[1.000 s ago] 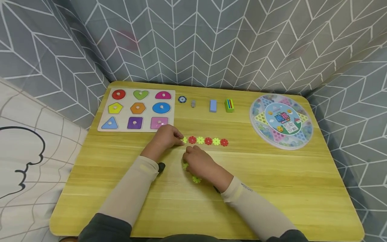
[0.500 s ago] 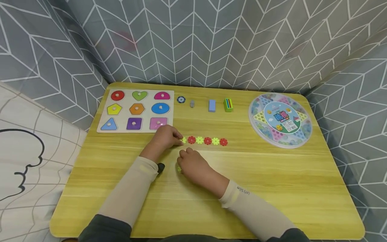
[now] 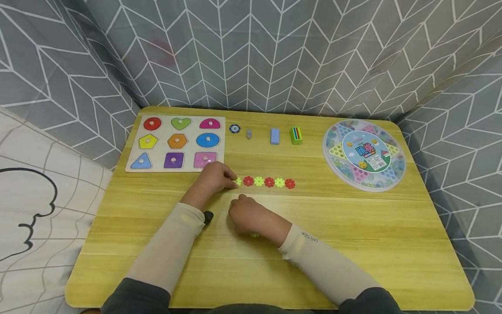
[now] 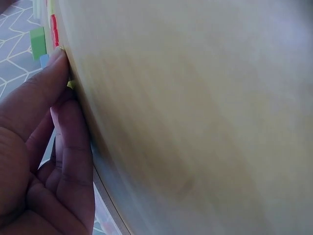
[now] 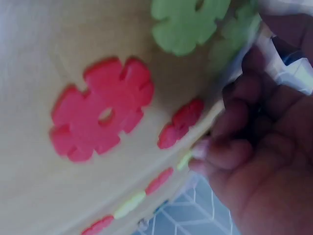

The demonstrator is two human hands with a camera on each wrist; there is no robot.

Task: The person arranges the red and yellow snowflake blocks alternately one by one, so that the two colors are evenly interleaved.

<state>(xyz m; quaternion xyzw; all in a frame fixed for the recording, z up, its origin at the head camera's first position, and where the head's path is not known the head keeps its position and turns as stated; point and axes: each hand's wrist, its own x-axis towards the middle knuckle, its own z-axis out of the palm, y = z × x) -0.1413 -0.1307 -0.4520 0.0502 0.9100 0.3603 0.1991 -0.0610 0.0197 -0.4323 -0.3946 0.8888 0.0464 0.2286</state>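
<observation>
Six flower-shaped discs, yellow and red by turns, lie in a row (image 3: 263, 182) across the middle of the yellow wooden surface (image 3: 353, 244), and your left hand (image 3: 215, 177) rests at its near-left end, fingertips curled onto the first yellow disc (image 3: 238, 181). Your right hand (image 3: 246, 215) sits knuckles-up just in front of the row, covering loose discs; the wrist view shows a red disc (image 5: 100, 117) lying flat under it with a green disc (image 5: 186, 22) beside, and the fingers bent beside them, though whether they pinch a piece you cannot tell from these frames. A sliver of one yellow-green disc (image 3: 255, 235) peeks out beneath the right wrist.

Risk lies in the crowding. Both hands work close to the light plastic row, so a dragged sleeve or a nudge from the left fingertips could likely push the line crooked or scatter it. Loose pieces hidden under the right palm could be swept off unseen.

Behind the row stands a shape puzzle board (image 3: 133, 163), just beyond your left hand. Along the far edge sit a small blue round token (image 3: 234, 128), a tiny grey piece (image 3: 249, 133), a blue block (image 3: 275, 136) and a green striped block (image 3: 296, 135). A round marble game case (image 3: 333, 170) occupies the far right corner, well apart from the discs. Nothing stands between your hands and the row.
</observation>
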